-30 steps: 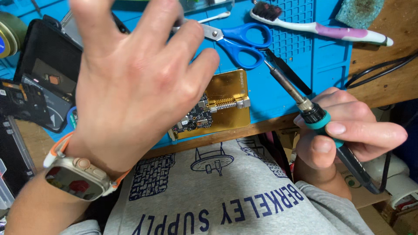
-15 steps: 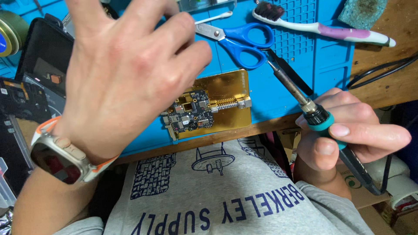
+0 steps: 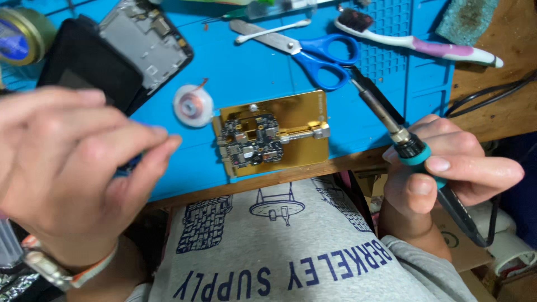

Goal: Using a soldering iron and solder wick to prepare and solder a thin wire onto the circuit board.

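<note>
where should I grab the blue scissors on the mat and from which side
Take the blue scissors by the blue finger loops, coming from the near, front edge of the mat. The loops point toward you while the blades point away to the far left, beside a cotton swab. Watch the soldering iron in the right hand; its tip sits close by the loops.

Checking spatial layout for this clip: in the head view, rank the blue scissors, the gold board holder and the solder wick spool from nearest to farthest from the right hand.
From the right hand, which grips the soldering iron:
1. Gold board holder, just to its left at the mat's near edge.
2. Blue scissors, up and left, beyond the iron's tip.
3. Solder wick spool, farthest left, past the holder.
</note>
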